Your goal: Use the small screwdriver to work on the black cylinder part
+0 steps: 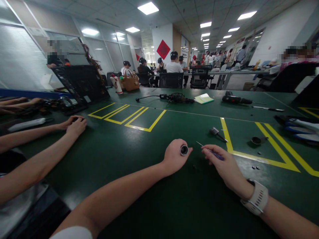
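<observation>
Pale sleeve cloth [73, 233] shows at the bottom edge, behind the left arm, and a watch with a light, perforated strap [258, 199] circles the right wrist. Around both forearms the dark green tabletop [149, 205] spreads, running leftward from the left hand to a co-worker's joined hands [76, 126]. The left hand [176, 157] is curled closed around a dark grey, hollow metal cylinder [184, 150], its round mouth turned to the camera. Just right of it, the right hand [220, 162] pinches a thin screwdriver with a purple handle [216, 154]; its slim metal tip points toward the left hand, apart from the cylinder. Below the gap between the hands lies a small black part [194, 167]. Right of the right hand are two small dark rings [256, 168], and farther out a dark cup-shaped piece [256, 140]. Beyond its fingers, a grey cylinder with a narrow shaft [217, 133] meets yellow tape [226, 136]. Past both hands, near the far edge, sit a black cable assembly [176, 97], a yellow-green notepad [204, 99] and a black power drill [235, 99].
</observation>
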A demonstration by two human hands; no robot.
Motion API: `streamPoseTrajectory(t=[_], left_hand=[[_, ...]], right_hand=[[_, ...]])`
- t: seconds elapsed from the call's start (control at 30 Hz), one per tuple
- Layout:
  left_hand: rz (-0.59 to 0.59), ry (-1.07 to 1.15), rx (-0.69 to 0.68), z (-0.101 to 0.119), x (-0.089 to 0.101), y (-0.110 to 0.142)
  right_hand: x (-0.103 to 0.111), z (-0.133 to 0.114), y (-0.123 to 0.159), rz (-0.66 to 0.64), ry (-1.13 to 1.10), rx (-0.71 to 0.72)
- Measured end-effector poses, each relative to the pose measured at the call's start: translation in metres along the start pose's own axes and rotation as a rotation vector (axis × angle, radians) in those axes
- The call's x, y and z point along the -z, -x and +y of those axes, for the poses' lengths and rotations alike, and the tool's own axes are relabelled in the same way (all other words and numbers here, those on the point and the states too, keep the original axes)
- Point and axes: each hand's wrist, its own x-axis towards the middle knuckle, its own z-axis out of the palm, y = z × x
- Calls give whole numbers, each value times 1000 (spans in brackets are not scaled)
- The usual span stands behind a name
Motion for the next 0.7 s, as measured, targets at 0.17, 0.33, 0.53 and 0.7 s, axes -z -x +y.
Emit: streamPoseTrajectory(t=[0.17,0.33,0.53,0.7], left_hand=[[211,53,92,-6,-1,-5],[223,43,114,-9,-4,-7],[89,-48,63,0,0,-5],[-43,-86,3,2,3,-3]], right_hand=[[-9,-6,11,-249,346,249],[-17,-3,15,-325,622,383],[-14,2,15,-367,791,458],[3,0,28,-399,841,483]])
